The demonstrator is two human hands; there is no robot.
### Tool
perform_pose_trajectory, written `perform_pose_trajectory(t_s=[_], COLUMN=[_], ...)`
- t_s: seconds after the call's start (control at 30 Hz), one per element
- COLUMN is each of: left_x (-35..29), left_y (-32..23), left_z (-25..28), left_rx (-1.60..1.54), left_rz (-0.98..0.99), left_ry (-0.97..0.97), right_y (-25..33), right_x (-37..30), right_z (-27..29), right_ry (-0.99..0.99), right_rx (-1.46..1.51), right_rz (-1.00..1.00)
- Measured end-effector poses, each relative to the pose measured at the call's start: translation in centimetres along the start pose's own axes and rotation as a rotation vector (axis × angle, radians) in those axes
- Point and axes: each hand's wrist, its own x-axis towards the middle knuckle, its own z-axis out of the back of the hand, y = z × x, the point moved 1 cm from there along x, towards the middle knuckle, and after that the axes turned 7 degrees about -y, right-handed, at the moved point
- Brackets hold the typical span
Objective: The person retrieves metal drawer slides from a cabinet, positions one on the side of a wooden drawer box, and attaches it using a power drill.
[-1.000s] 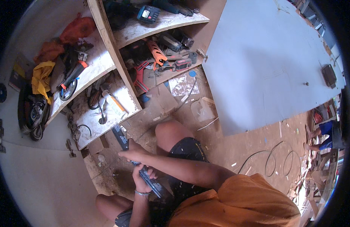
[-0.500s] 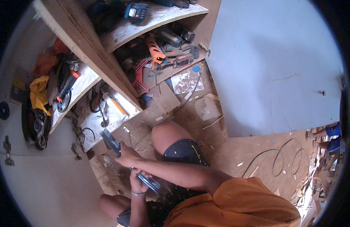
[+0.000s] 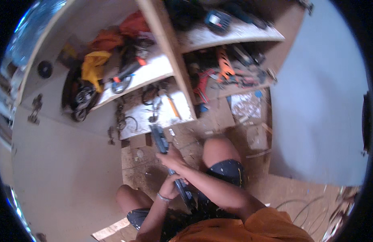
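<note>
Between my knees I hold a long, narrow, dark grey and black tool, tilted with its far end toward the cabinet; its exact kind is unclear. Higher up the tool, my right hand is wrapped around it. Closer to my lap, my left hand, with a bracelet at the wrist, also closes on it. Just beyond the tool's far end is the low white shelf, where a white and yellow tube and cords lie.
An open wooden cabinet holds a yellow cloth, a red corner clamp, an orange tool and a battery pack. Its doors flank me, a pale blue one at right and a beige one at left. Scraps litter the floor.
My view has swung left, so the cabinet sits further right in the picture and more of the left door shows. Both hands keep their hold on the dark tool.
</note>
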Motion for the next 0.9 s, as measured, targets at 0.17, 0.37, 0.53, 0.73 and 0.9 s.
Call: perform_pose_trajectory(t_s=[0.17,0.37,0.53,0.73,0.9], left_x=[-0.1,-0.2,-0.1,0.3,-0.2], left_y=[0.6,0.6,0.6,0.9,0.5], left_z=[-1.8,-2.6,-1.9,-0.8,-0.8], left_rx=[-0.118,-0.104,-0.107,-0.056,-0.066], left_rz=[0.022,0.048,0.032,-0.029,0.005], left_ry=[-0.014,-0.041,-0.007,-0.023,0.003], right_y=[0.2,-1.6,-1.2,0.1,-0.1], right_x=[-0.8,0.3,0.1,-0.5,-0.6], right_z=[0.7,0.3,-0.3,-0.9,-1.0], right_ry=[-0.026,-0.002,0.068,0.076,0.059], right_rx=[-0.001,0.107,0.204,0.169,0.128], right_rz=[-0.039,-0.029,-0.034,-0.023,-0.043])
